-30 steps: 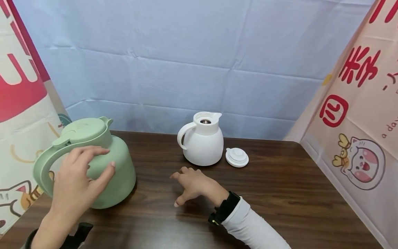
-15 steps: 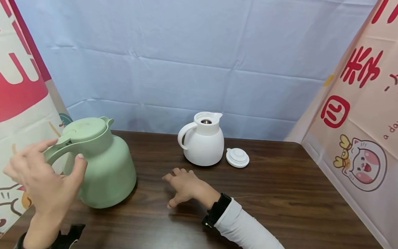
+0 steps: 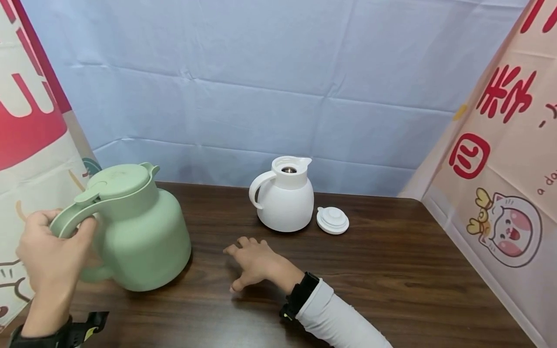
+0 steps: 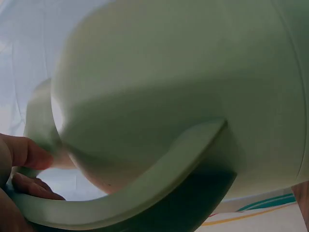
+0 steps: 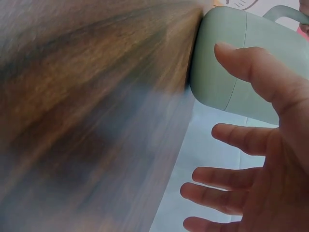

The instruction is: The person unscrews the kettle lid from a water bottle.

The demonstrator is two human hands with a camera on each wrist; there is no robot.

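Observation:
A large green thermos jug (image 3: 150,237) with its lid on stands upright at the left of the table. My left hand (image 3: 54,253) grips the upper part of its handle; in the left wrist view the thumb and curled fingers close round the handle (image 4: 140,195). Farther back, near the middle, is a smaller white thermos jug (image 3: 287,208), its mouth uncovered. Its round white lid (image 3: 332,220) lies just to the right of it. My right hand (image 3: 261,266) hovers low over the table, fingers spread and holding nothing; the right wrist view has the green jug beyond its thumb.
The dark wooden table (image 3: 391,270) reaches back to a pale blue cloth (image 3: 217,96). Printed cloths hang on either side, one at the left (image 3: 30,135) close to the green jug and one at the right (image 3: 491,203).
My left hand has moved left from in front of the green jug and taken hold of its handle. My right hand has drifted slightly left. Both jugs and the loose lid have stayed put.

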